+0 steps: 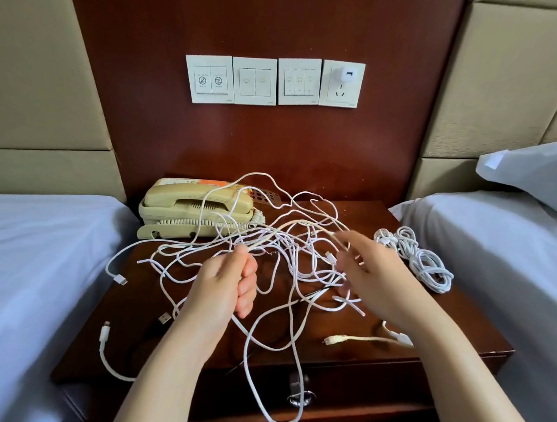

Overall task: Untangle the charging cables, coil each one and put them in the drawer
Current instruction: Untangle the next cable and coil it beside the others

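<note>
I judged the work to be in the untangling step. On the table the tangle of white charging cables sprawled across most of the top, while a few coiled cables lay apart near the right edge, so some were already done but none were put away. My hands were apart over the heap. The left hand was fisted round a bunch of strands lifted off the wood. The right hand reached in among the loops with its fingers blurred, and I could not tell whether it had hold of a strand. The next move, as I saw it, called for finding one free end and drawing that cable out through the loops without cinching the knot.

A bed flanked each side. The telephone sat at the back left with strands draped over it, likely to snag. The drawer looked closed, and a long loop hung down over its front and handle. It would need clearing before opening. Loose plugs lay near the front edge.
</note>
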Demonstrator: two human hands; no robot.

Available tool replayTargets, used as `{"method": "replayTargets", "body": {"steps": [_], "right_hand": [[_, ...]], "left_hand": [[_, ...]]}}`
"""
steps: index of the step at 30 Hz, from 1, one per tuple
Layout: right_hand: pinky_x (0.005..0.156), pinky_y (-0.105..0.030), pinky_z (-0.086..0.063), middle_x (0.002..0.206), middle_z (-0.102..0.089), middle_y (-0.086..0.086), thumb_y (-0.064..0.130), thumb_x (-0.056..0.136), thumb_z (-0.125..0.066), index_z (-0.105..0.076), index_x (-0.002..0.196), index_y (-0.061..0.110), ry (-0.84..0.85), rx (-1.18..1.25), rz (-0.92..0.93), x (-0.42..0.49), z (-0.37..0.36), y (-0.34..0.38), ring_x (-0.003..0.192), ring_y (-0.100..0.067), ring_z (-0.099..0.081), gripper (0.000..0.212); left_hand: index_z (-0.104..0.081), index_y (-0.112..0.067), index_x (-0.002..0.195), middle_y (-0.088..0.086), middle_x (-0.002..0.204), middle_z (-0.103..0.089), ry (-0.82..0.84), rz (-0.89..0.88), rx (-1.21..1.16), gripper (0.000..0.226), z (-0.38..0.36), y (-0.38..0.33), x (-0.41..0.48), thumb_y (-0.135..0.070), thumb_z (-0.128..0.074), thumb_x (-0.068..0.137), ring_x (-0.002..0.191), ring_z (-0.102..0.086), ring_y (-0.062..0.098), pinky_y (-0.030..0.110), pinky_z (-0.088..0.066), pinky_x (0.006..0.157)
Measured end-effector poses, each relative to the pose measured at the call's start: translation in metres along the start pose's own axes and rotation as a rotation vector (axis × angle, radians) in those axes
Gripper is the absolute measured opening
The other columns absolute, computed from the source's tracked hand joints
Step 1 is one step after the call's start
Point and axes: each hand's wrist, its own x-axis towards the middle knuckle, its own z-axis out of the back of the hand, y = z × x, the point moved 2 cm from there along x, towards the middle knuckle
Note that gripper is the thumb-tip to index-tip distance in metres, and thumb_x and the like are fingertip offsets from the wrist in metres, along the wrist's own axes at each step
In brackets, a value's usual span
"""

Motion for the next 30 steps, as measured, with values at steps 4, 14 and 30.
{"method": "replayTargets", "body": {"steps": [4, 14, 30], "right_hand": [[0.093, -0.037, -0.043, 0.124, -0.054, 0.001, 0.026, 0.098, -0.047, -0.045, 0.137, 0.021, -0.121, -0.188, 0.184, -0.003, -0.008, 0.012, 0.111, -0.018, -0.053, 0.040], [0.055, -0.017, -0.031, 0.057, -0.041, 0.014, 0.024, 0.094, -0.056, -0.048, 0.072, 0.025, -0.183, 0.032, 0.241, 0.000, -0.035, 0.020, 0.058, -0.004, -0.045, 0.024], [0.066, -0.039, -0.043, 0.075, -0.059, -0.018, 0.017, 0.096, -0.048, -0.061, 0.085, 0.001, 0.230, 0.048, 0.208, -0.005, -0.063, 0.027, 0.069, -0.030, -0.050, 0.023]], "left_hand": [[-0.038, -0.009, 0.065, -0.005, 0.046, -0.030, 0.134, 0.030, 0.053, 0.042, -0.010, -0.002, -0.006, -0.030, -0.031, 0.101, 0.035, -0.027, 0.008, 0.018, -0.028, 0.036], [-0.040, -0.010, 0.065, -0.004, 0.046, -0.029, 0.238, 0.174, -0.098, 0.041, -0.019, -0.001, -0.013, -0.027, -0.032, 0.101, 0.035, -0.026, 0.007, 0.017, -0.025, 0.035], [-0.042, -0.012, 0.068, -0.006, 0.049, -0.030, 0.099, 0.284, -0.609, 0.041, -0.015, -0.003, -0.008, -0.032, -0.029, 0.101, 0.034, -0.028, 0.003, 0.014, -0.025, 0.034]]}}
